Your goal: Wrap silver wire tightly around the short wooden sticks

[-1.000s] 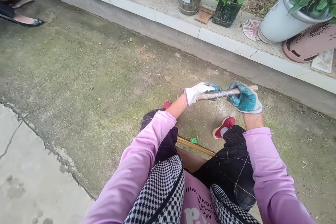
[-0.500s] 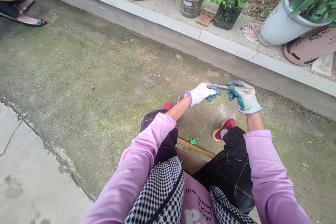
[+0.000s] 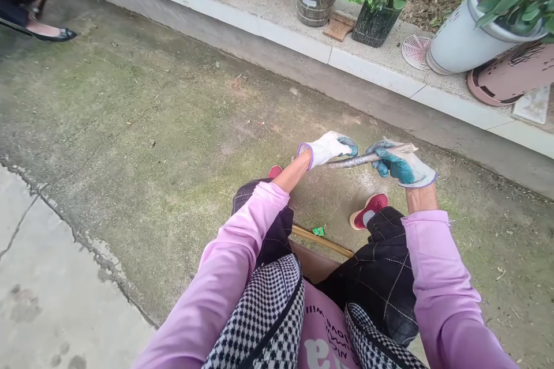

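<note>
Both gloved hands grip one thin grey rod [image 3: 361,159], held out over the mossy concrete floor, in front of the knees and short of the ledge with the plant pots [image 3: 465,40]. The left hand [image 3: 329,149] is closed around its near-left end and the right hand [image 3: 400,162] is wrapped around the other end, fingers curled shut. The rod looks whole and only slightly tilted, so the handling seems mid-way, with nothing set down yet

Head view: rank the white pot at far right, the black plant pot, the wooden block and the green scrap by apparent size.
1. white pot
2. black plant pot
3. wooden block
4. green scrap

The scrap lies nearer the camera yet looks smallest.
</note>
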### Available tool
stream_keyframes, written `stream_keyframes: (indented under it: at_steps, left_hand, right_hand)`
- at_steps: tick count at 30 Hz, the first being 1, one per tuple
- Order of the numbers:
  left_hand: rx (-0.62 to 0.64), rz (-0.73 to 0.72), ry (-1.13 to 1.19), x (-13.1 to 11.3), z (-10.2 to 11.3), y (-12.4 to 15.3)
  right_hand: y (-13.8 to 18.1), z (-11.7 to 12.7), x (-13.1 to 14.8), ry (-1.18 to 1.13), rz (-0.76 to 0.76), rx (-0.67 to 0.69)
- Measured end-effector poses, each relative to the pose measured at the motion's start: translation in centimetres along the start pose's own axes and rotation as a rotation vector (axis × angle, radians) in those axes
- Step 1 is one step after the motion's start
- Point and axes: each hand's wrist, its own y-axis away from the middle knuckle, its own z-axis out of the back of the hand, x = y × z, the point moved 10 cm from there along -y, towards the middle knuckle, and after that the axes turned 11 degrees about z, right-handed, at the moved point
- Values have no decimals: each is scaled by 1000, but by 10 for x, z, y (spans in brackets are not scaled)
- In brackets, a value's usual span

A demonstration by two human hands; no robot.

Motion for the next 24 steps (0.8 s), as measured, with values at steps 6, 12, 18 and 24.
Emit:
stream_keyframes:
  at_steps: [6,12,18,24]
  left_hand:
    - [73,-23,-21,-3,-3,-1]
    - [103,-35,-18,-1,-2,-13]
    - [138,-37,-50,-6,3,-11]
    - [26,-11,140,3,0,-3]
  right_hand:
    - [6,-6,-5,-160,-31,-25]
    - [2,-15,-4,-255,29,-62]
    - [1,-19,6,-195,50,-45]
    - [18,-18,17,-80,99,-139]
